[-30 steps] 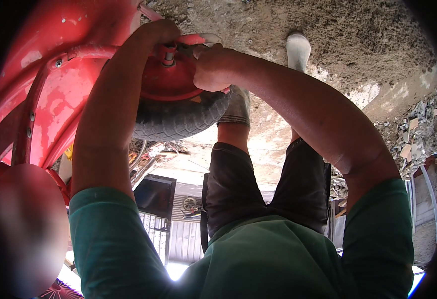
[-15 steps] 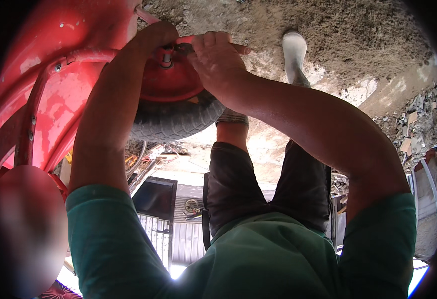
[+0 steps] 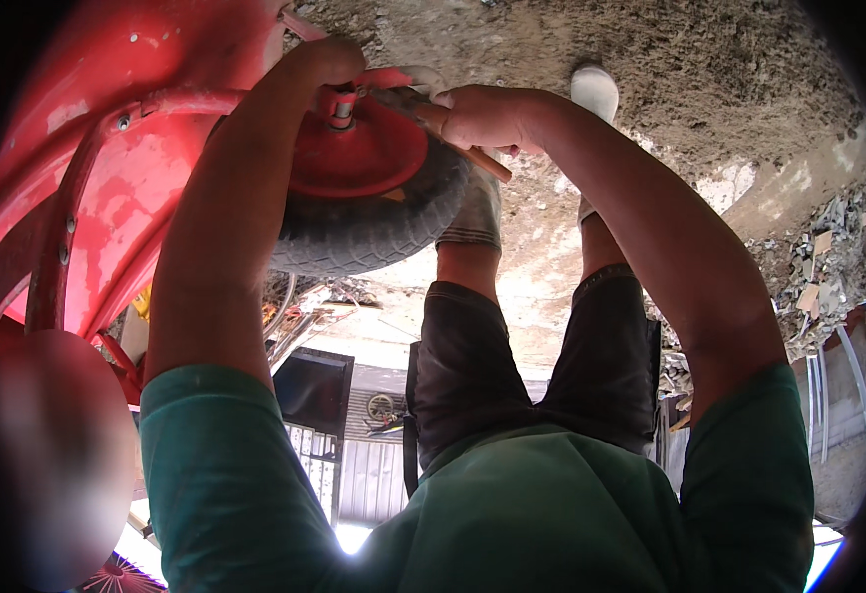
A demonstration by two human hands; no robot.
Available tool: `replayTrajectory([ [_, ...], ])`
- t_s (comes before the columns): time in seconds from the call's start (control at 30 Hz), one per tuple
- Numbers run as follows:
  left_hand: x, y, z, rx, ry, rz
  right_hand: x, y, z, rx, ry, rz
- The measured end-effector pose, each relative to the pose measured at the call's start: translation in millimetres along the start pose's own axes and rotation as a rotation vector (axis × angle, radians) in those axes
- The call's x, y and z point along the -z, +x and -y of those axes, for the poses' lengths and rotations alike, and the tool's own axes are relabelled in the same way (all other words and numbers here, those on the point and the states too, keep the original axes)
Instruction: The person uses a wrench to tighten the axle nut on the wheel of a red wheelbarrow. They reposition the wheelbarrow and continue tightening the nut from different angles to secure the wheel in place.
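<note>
A red wheel hub point(image 3: 364, 158) with a dark treaded tire point(image 3: 354, 237) stands at upper left, beside a large red metal body point(image 3: 117, 247). Above the hub is a metal axle fitting point(image 3: 343, 111) on a red bar point(image 3: 385, 77). My left hand point(image 3: 339, 61) is bent over the red bar next to this fitting; its fingers are hidden. Right of the hub, my right hand point(image 3: 482, 117) is closed around a hand tool point(image 3: 492, 166) with an orange-brown handle. The tool's grey end reaches toward the fitting; its exact kind is unclear.
Bare dirt ground point(image 3: 709, 59) spreads at upper right, with rubble point(image 3: 828, 252) along the right side. My shoe point(image 3: 594, 91) is on the ground beyond my right forearm. A dark panel point(image 3: 309, 390) and loose cables lie below the tire. A blurred oval covers the lower left.
My right hand has shifted right from lying over the red bar and is now closed round the tool's handle. My left hand stays by the fitting. The view has shifted slightly.
</note>
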State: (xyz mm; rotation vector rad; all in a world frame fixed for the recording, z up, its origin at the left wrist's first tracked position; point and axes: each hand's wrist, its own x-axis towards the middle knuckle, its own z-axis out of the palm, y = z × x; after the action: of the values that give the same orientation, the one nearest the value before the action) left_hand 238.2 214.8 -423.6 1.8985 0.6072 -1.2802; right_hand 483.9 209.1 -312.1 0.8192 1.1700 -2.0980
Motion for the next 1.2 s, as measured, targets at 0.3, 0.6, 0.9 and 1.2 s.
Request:
replayTrajectory([
  [0.3,11,-10,-10,0.067,-0.008,-0.005,12,26,-16,-0.051,0.212,0.067],
  [0.6,4,-12,-8,0.092,-0.033,0.012,10,10,0,-0.081,0.245,0.086],
  [0.9,11,-13,-10,0.082,-0.024,0.074,3,-6,23,0.041,0.080,0.083],
  [1.2,8,-4,-5,0.049,-0.109,0.130,-46,8,21,0.042,-0.807,-0.574],
])
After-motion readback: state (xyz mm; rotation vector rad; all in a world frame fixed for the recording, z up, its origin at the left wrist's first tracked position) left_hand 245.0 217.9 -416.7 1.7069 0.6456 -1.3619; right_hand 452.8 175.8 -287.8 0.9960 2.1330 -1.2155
